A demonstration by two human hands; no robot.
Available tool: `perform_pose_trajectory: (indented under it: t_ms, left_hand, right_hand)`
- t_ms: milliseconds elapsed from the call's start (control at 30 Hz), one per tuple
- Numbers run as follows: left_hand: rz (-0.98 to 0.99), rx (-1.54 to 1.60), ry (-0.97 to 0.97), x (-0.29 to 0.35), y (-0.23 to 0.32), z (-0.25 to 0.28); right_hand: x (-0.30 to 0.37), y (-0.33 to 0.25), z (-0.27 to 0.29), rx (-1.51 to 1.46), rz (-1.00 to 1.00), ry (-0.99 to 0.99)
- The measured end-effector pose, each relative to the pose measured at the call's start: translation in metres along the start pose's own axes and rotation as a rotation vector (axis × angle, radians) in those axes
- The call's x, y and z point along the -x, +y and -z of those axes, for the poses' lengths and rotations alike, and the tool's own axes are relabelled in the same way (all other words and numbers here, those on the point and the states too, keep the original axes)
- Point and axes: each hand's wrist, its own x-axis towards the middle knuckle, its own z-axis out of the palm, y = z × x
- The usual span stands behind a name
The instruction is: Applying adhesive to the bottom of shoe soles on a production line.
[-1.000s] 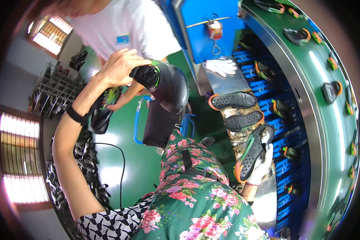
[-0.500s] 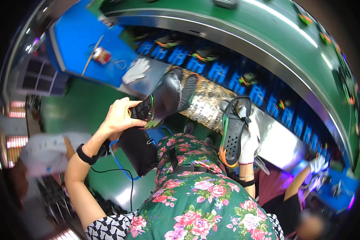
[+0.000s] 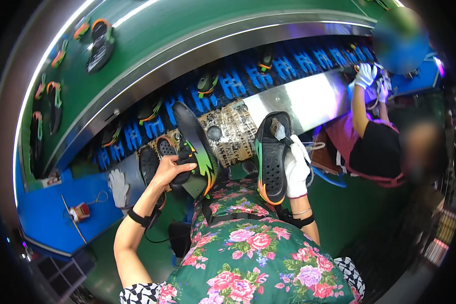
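My bare left hand (image 3: pixel 171 171) is closed on a black shoe (image 3: pixel 203 154) with a green and orange side, held tilted above the ledge's near edge. My right hand (image 3: pixel 297 171), in a white knitted glove, grips the right side of a black clog (image 3: pixel 273 169). Round holes dot the clog, and its rim is green and orange. At its far end sits a pale, brush-like piece (image 3: pixel 278 130) with a dark handle running toward my gloved fingers; its exact kind is unclear. Beside my left hand, other dark clogs (image 3: pixel 165 145) rest on the ledge.
A ledge covered with taped cardboard (image 3: pixel 233 131) lies ahead. Beyond it runs a rack of blue holders (image 3: pixel 230 83) carrying shoes, then a green conveyor (image 3: pixel 162 30). A white glove (image 3: pixel 119 187) lies beside a blue table (image 3: pixel 45 215). At right, a co-worker's gloved hands (image 3: pixel 366 76) are busy.
The view has swung left, showing more of the conveyor's left end. The shoe in my left hand has turned, so its green side shows. My right hand keeps its hold on the clog.
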Motion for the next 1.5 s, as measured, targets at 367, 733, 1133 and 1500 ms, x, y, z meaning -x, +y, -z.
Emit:
perform_pose_trajectory:
  t_ms: [367, 733, 1133, 1500]
  left_hand:
    - [-0.034, -0.35, -0.17, -0.07, 0.043, -0.047]
    - [-0.166, -0.785, -0.118, -0.151, 0.082, -0.098]
    - [-0.14, -1.217, -0.054, -0.2, 0.144, -0.196]
    - [-0.494, -1.422, 0.02, -0.15, 0.129, -0.205]
  right_hand:
    - [0.054, -0.013, 0.029, 0.002, 0.135, 0.146]
    - [0.063, -0.017, 0.052, -0.081, 0.218, 0.23]
    - [0.067, -0.056, 0.048, 0.018, 0.187, 0.312]
    - [0.087, -0.054, 0.032, -0.055, 0.223, 0.272]
